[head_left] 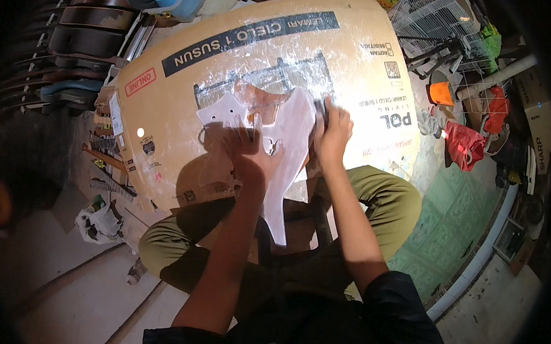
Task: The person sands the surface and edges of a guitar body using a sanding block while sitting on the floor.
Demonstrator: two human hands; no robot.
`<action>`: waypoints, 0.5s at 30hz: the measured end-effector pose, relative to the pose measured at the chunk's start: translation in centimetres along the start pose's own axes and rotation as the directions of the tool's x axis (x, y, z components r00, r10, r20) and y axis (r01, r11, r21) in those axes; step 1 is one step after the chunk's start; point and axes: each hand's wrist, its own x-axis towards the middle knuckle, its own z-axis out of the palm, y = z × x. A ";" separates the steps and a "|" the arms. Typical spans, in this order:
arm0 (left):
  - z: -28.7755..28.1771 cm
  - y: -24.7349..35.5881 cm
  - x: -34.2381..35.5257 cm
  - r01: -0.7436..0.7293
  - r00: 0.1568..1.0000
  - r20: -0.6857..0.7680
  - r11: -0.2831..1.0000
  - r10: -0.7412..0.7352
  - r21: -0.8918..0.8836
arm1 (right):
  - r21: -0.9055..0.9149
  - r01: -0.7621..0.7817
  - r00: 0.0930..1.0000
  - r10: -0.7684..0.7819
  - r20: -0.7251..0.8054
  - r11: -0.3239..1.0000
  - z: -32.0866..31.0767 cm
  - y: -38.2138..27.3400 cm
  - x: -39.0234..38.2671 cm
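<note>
A thin white cut-out panel (290,135) with curved horns and several small holes lies on a large brown cardboard box (167,104), its narrow end reaching over my lap. My left hand (246,152) presses flat on the panel's middle, fingers spread. At the panel's right edge, my right hand (332,132) is closed around a small dark pad or block (321,106), which is mostly hidden by the fingers. White dust covers the cardboard around the panel.
I sit with olive-trousered knees (386,196) under the box. Guitar bodies (77,37) stand in a row at the left. A white wire rack (439,18), red cloth (464,144), a white pipe (470,269) and clutter lie at the right.
</note>
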 end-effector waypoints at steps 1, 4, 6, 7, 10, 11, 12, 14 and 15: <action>-0.2 0.0 -0.1 0.024 1.000 0.010 0.999 -0.024 -0.034 | 0.014 0.050 0.999 -0.049 -0.013 0.999 0.2 0.6 -0.9; -0.4 0.2 1.0 0.060 0.998 -0.013 0.994 -0.061 -0.094 | -0.010 -0.016 0.999 0.016 0.029 1.000 -0.1 1.0 -4.6; -0.4 0.3 0.1 0.048 0.999 -0.011 0.992 -0.050 -0.119 | -0.025 -0.021 1.000 0.021 0.007 0.999 0.1 0.7 -2.0; -0.3 0.2 0.4 0.029 1.000 0.001 0.997 -0.029 -0.069 | -0.002 -0.038 0.999 0.038 0.013 0.999 0.0 -0.3 0.6; -0.1 0.2 0.1 0.027 0.999 0.043 0.999 -0.026 -0.019 | -0.038 -0.006 1.000 0.006 0.012 0.999 -0.2 0.1 0.0; -0.1 0.2 0.5 0.043 0.997 0.065 0.999 -0.042 -0.021 | -0.081 0.084 0.996 -0.085 -0.018 0.993 -0.1 0.9 -1.4; -0.1 -0.4 0.9 0.061 0.997 0.051 0.998 -0.060 -0.013 | -0.056 0.086 0.996 -0.086 0.003 0.995 -0.2 1.0 -3.6; -0.1 -0.3 0.0 0.042 0.999 0.002 0.991 -0.042 -0.129 | -0.081 0.043 0.999 -0.042 0.009 0.996 -0.7 0.5 -4.2; -0.1 -0.2 -0.5 0.045 0.999 0.016 0.991 -0.044 -0.128 | -0.135 0.062 0.998 -0.062 -0.001 0.989 -0.6 0.2 -2.8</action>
